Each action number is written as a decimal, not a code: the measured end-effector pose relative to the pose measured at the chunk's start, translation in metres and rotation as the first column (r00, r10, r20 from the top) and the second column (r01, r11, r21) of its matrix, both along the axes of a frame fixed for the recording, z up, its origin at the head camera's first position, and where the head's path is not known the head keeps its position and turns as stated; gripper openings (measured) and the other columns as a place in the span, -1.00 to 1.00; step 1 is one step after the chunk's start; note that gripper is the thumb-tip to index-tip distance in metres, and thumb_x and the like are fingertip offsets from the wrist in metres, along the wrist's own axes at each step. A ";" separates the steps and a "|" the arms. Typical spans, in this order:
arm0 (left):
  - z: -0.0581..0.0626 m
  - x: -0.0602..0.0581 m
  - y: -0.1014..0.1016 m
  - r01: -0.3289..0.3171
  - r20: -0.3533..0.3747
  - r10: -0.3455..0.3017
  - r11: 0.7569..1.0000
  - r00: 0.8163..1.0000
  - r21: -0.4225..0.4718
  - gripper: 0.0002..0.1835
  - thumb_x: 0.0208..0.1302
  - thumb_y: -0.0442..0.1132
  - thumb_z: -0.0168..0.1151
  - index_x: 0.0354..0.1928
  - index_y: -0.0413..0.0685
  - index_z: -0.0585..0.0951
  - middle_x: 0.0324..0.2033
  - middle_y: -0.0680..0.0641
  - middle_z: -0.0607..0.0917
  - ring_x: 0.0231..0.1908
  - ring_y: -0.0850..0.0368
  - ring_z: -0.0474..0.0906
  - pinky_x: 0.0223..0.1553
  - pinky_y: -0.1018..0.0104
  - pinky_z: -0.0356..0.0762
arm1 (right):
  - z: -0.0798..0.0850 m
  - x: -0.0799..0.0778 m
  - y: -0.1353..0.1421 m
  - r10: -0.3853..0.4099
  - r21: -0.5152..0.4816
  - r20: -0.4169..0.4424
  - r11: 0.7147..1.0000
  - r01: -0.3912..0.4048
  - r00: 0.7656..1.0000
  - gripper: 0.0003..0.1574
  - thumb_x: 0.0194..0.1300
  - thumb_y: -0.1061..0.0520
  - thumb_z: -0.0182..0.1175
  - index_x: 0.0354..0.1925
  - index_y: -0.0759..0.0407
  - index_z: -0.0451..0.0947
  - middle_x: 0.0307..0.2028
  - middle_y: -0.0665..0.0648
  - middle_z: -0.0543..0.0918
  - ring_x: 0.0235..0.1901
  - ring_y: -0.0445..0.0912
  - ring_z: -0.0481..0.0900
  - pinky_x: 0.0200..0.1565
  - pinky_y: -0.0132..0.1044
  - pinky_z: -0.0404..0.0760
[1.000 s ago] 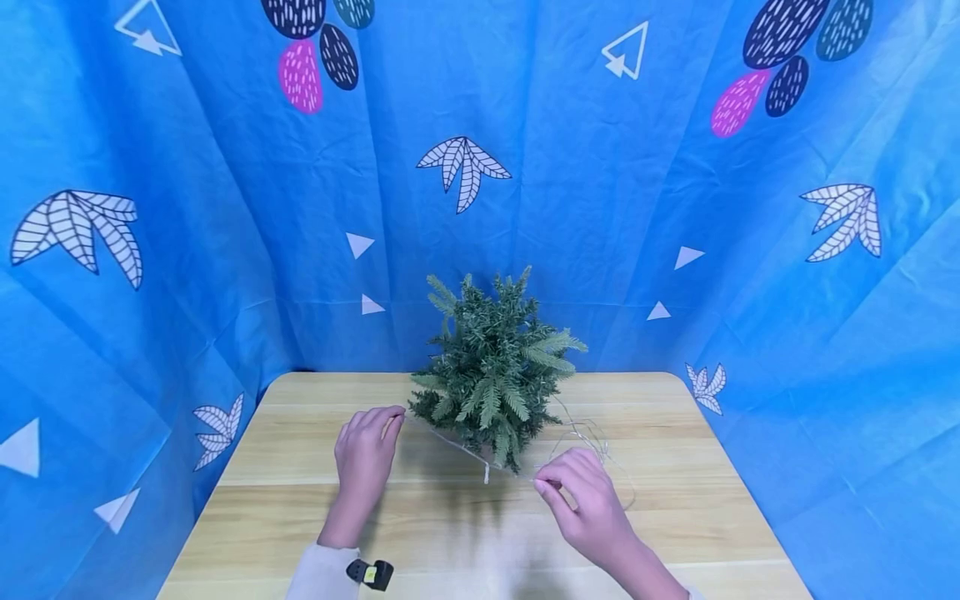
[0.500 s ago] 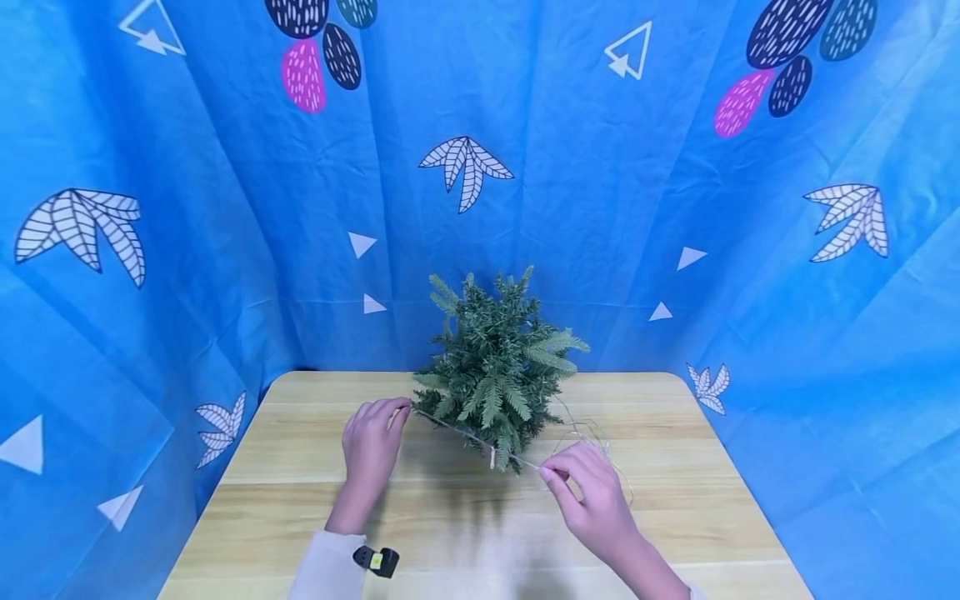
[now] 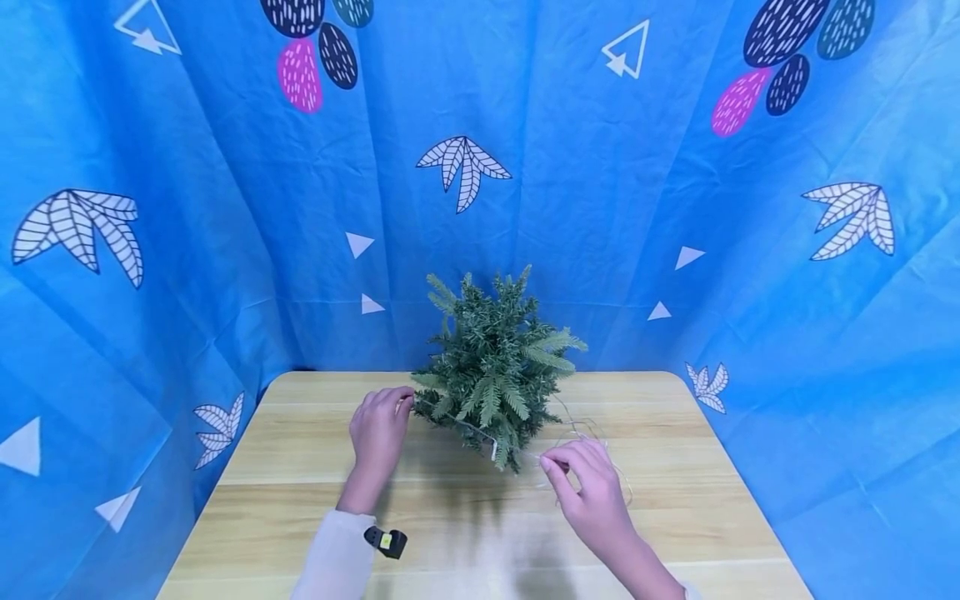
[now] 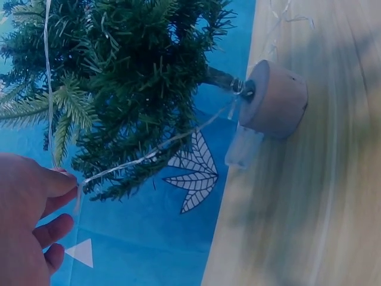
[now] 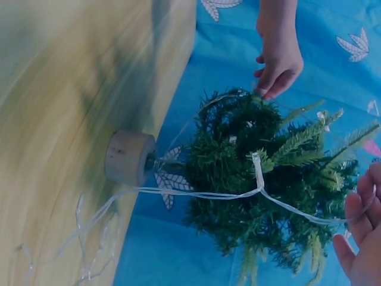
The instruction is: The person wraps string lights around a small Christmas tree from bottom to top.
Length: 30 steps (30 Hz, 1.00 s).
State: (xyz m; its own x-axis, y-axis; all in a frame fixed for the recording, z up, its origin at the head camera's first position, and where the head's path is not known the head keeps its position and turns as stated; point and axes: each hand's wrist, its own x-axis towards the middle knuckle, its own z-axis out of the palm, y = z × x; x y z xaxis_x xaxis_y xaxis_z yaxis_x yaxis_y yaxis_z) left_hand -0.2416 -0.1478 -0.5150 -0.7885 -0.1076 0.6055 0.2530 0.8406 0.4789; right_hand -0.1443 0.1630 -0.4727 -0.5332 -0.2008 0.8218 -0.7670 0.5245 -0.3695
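A small artificial Christmas tree [image 3: 491,358] stands upright on a round wooden base [image 4: 283,98]. My left hand [image 3: 381,433] pinches a clear string-light wire [image 4: 143,158] between thumb and finger, beside the tree's left branches. From there the wire runs down to the trunk just above the base. My right hand [image 3: 591,496], at the front right of the tree, pinches another stretch of the same string lights [image 5: 297,211]. Between the hands the wire crosses the lower front branches, with a small bulb [image 3: 493,450] hanging from it.
Loose loops of the string lights [image 5: 83,238] lie on the wooden table [image 3: 262,500] to the tree's right. A clear plastic piece [image 4: 244,148] is beside the base. A blue patterned curtain [image 3: 592,208] encloses the table's back and sides.
My left hand has moved forward and slightly right, carrying the wire closer to the tree. My right hand has risen slightly. The wire between them has shifted up against the front branches.
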 end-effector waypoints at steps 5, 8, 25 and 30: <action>0.003 -0.002 0.003 0.022 0.014 -0.022 0.999 1.000 -0.022 -0.84 0.25 -0.20 0.43 -0.13 0.06 0.78 -0.19 -0.01 0.82 -0.29 0.02 0.60 -0.32 0.15 0.47 | 0.000 -0.002 0.005 -0.075 -0.047 0.028 0.996 0.076 0.997 -0.83 0.16 0.38 0.34 -0.28 0.15 0.67 -0.42 -0.11 0.63 -0.34 -0.22 0.51 0.01 -0.40 0.37; 0.004 -0.002 0.004 0.025 0.025 -0.025 1.000 0.999 -0.013 -0.84 0.24 -0.20 0.44 -0.14 0.07 0.78 -0.19 0.01 0.82 -0.29 0.03 0.58 -0.31 0.16 0.44 | 0.000 -0.004 0.009 -0.102 -0.067 0.065 0.992 0.106 0.993 -0.81 0.16 0.40 0.34 -0.28 0.16 0.67 -0.42 -0.11 0.64 -0.34 -0.23 0.51 0.08 -0.39 0.36; 0.005 0.006 -0.002 0.066 0.141 -0.086 0.988 0.986 0.140 -0.82 0.29 -0.11 0.41 -0.08 0.21 0.79 -0.16 0.10 0.81 -0.18 0.11 0.55 -0.12 0.13 0.39 | -0.001 -0.002 0.015 -0.215 -0.093 0.245 0.965 0.244 0.945 -0.87 0.26 0.33 0.34 -0.22 0.15 0.68 -0.39 -0.09 0.63 -0.24 -0.23 0.47 0.05 -0.41 0.35; 0.013 0.022 0.004 0.083 0.091 -0.099 0.982 0.991 0.168 -0.82 0.25 -0.11 0.44 -0.11 0.17 0.79 -0.18 0.09 0.81 -0.23 0.14 0.54 -0.17 0.18 0.38 | 0.002 -0.001 0.016 -0.234 -0.094 0.263 0.959 0.266 0.936 -0.88 0.28 0.32 0.34 -0.22 0.15 0.68 -0.38 -0.09 0.65 -0.22 -0.23 0.47 0.02 -0.38 0.36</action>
State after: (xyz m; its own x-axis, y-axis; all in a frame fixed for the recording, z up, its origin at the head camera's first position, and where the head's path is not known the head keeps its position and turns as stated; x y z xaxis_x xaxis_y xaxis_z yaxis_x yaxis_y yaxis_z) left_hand -0.2193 -0.1436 -0.5025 -0.8543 -0.1238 0.5048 0.2694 0.7249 0.6339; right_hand -0.1456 0.1790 -0.4712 -0.7415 0.0620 0.6681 -0.4935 0.6242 -0.6057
